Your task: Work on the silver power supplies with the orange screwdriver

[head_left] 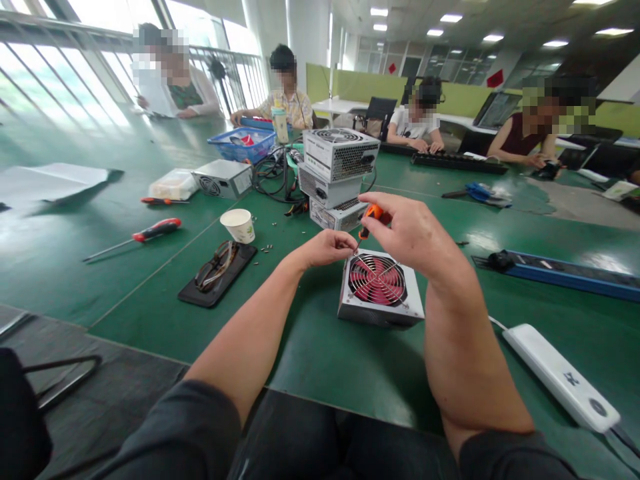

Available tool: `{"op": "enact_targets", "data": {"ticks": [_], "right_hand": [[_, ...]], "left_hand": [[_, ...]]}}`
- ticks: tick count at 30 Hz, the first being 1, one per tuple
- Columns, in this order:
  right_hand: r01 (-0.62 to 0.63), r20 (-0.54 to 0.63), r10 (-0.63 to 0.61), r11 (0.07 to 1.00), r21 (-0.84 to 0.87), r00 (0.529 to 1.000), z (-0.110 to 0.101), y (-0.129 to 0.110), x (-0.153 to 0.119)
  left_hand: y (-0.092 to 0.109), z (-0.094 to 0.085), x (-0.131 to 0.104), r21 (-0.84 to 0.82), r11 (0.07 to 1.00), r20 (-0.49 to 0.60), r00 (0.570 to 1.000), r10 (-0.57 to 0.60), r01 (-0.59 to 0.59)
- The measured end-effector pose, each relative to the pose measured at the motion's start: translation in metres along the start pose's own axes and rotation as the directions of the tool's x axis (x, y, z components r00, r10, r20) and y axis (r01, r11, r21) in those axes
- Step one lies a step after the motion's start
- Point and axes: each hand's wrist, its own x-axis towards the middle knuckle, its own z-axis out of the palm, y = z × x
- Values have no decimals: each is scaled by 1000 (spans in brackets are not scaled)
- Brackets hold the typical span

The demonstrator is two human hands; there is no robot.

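A computer power supply (pixel 414 293) with a red fan (pixel 376 279) under a wire grille lies fan side up on the green table in front of me. My right hand (pixel 405 223) is closed around an orange and black screwdriver (pixel 371 217), its shaft pointing down at the grille's far left corner. At that same corner my left hand (pixel 333 247) pinches with its fingertips; whatever they hold, if anything, is too small to make out. Behind the unit stands a stack of power supplies (pixel 333 160).
To the left are a paper cup (pixel 238 225), loose screws (pixel 267 249), glasses on a phone (pixel 217 273), a red-black screwdriver (pixel 157 230) and another power supply (pixel 224 179). A blue basket (pixel 243 143) and cables stand behind. At right lie a white power strip (pixel 563 377) and blue bar (pixel 570 272). Several people sit opposite.
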Motion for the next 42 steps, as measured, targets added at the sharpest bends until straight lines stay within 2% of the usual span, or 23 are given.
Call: {"op": "enact_targets", "data": {"ticks": [5,11,16,22,26,28,32,34,39,40,42], "right_hand": [[-54,-70,47,993,-102,996,5,-3,2],[-3,10,3,999,-49,1000,-1,-6,-1],[-169,-72,156,959,-226,985,0,-11,-2],[-40,19,43,987,-157,999,-3,-5,-2],[-182,-71,168,945,-270,983,-1,-8,-4],[-213,-88,195,931,-297,977,0,-10,-4],[-59,13,63,979,-195,998,-4,-7,-5],[-32,38,40,982,-188,998,-6,-6,-4],[-256,-85,241,905,-340,967,-2,-10,-5],[-258,-83,245,905,-337,966,-1,-10,-5],[-173,-29,171,948,-269,985,-2,-9,-6]], "left_hand": [[1,0,-1,-6,1000,6,1000,-4,4],[0,1,0,-11,1000,-10,1000,-5,5],[-1,1,0,-24,1000,-10,1000,-14,14],[-1,1,0,-25,999,-15,999,-29,29],[0,1,0,-25,999,-15,999,-28,28],[0,1,0,-26,999,-14,1000,-27,27],[1,1,0,-24,999,-18,999,-28,28],[0,1,0,-23,999,-20,999,-28,28],[0,1,0,-19,999,-18,999,-33,33],[0,1,0,-19,999,-17,999,-35,35],[1,1,0,-19,999,-15,999,-39,38]]}}
